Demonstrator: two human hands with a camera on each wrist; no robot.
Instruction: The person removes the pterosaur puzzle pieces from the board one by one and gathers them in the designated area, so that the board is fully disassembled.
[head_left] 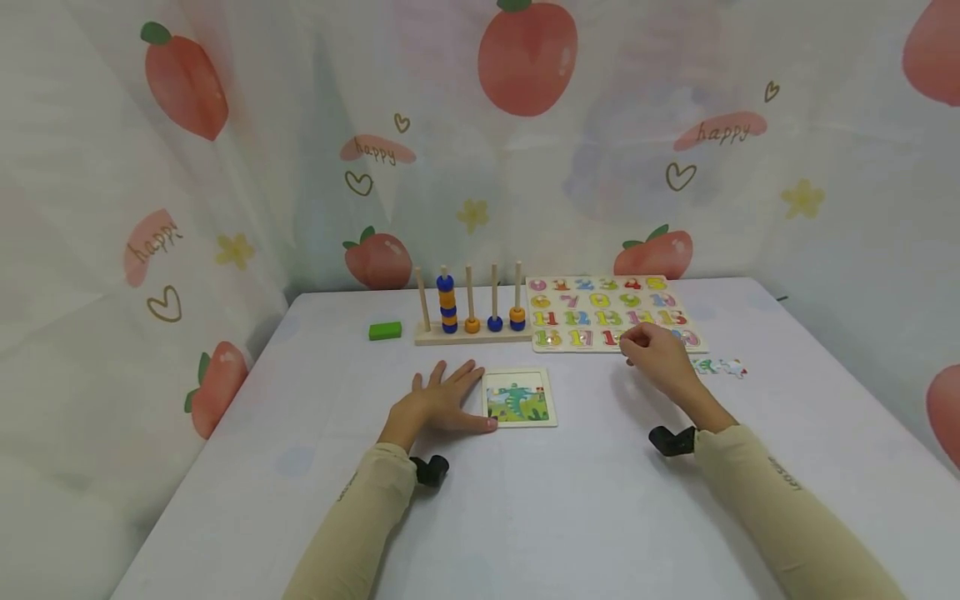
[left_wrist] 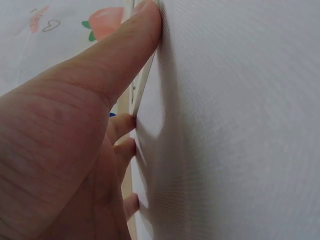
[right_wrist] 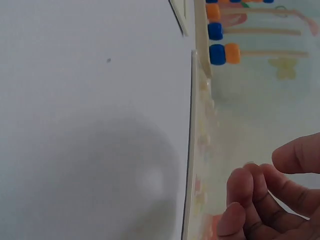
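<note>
Light, even pressure from the left hand (head_left: 438, 406) should steady the puzzle frame (head_left: 525, 424) best without skewing it: its fingers spread straight, thumb and forefinger touching the frame's left corners. The frame lies well in from the table's (head_left: 562, 517) left edge, leftward of the right hand (head_left: 660, 354), whose loosely curled fingers look empty; loose pieces (head_left: 731, 367) lie toward the right edge.
</note>
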